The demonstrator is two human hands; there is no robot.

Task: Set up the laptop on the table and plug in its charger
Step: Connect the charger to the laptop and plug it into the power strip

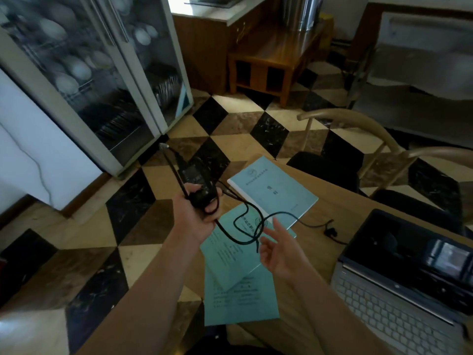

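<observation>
Here, in the head view, I judge I'm sorting out the charger: my left hand [198, 213] is closed around the charger brick [197, 185], while my right hand [277, 248] hangs open and empty beside the looping cable [245, 221]. The open laptop [404, 285] sits on the table [330, 196] at four o'clock from my hands, well apart. Next, I'd free the cable's end and carry it to the laptop.

Laptop [409, 285] cut by right edge; charger brick [198, 187] label blurred; cabinet dishes [76, 67] smeared
</observation>
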